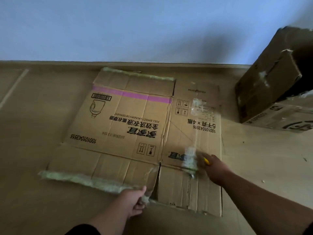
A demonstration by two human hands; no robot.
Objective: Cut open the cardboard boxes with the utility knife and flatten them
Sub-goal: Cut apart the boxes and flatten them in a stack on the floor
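Left hand pinches flattened box; right hand holds knife.

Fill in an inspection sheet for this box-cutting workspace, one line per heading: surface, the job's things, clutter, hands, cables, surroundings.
Surface: floor covered with flat brown cardboard sheets.
Job's things: flattened detergent box lies printed side up, with a pink stripe and tape remnants along its edges; the yellow utility knife is mostly hidden in the right hand, blade not visible.
Clutter: two uncut boxes at the right, one leaning on the other; small scraps on the floor.
Hands: left hand grips the near flap's taped edge; right hand holds the knife over the box's right panel.
Cables: nothing seen.
Surroundings: plain pale wall behind, meeting the floor.
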